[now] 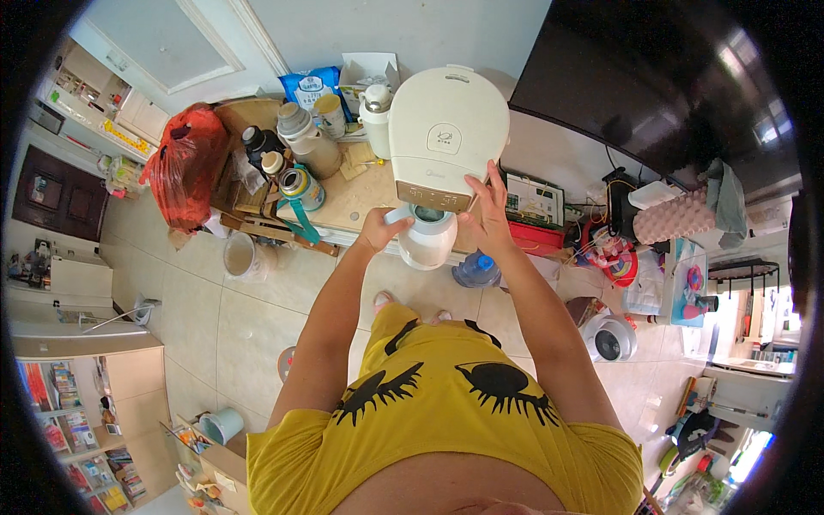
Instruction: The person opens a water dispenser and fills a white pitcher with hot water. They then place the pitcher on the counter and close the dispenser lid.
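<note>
My left hand (382, 230) grips the side handle of a white jug (427, 250) with an open, round mouth. That mouth sits right under the front edge of a cream Midea electric water dispenser (450, 109), whose brown front panel (434, 195) shows lit digits. At the panel's right end, the spread fingers of my right hand (489, 212) touch the dispenser; its thumb is near the jug's rim. The dispenser stands on a wooden cabinet top (351, 193). Whether water is flowing into the jug cannot be made out.
Left of the dispenser stand a white vacuum flask (375, 116), a beige thermos jug (309, 145) and a strapped blue bottle (302, 188). A red plastic bag (187, 167) bulges farther left. On the floor are a bin (241, 257) and a blue water jug (476, 269). A television (656, 84) is at right.
</note>
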Tool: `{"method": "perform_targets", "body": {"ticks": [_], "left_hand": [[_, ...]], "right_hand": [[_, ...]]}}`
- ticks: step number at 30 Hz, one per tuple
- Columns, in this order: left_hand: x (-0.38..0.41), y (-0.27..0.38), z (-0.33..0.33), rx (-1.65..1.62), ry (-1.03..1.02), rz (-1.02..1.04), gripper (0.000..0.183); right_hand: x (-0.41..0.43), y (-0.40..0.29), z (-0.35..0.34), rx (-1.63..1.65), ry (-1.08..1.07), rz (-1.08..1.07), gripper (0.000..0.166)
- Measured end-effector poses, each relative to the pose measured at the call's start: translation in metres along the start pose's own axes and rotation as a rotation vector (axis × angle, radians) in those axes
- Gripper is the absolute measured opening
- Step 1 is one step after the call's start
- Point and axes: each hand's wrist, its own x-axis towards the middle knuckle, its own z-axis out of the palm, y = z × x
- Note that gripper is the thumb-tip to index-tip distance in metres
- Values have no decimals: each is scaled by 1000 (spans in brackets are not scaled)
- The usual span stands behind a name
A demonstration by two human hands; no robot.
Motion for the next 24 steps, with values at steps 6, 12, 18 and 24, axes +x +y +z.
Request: {"method": "perform_targets", "body": {"ticks": [6,12,18,24], "left_hand": [[0,7,-2,36,-25,-58,40],[4,-2,-5,-22,-57,14,33],[7,-4,-8,8,-113,28,36],[9,0,-15,26,-158,40,35]], "right_hand": [[0,2,12,146,122,66,35],[3,-6,20,202,207,103,28],[4,-14,22,193,277,110,27],[8,-26,30,211,353,241,28]]}}
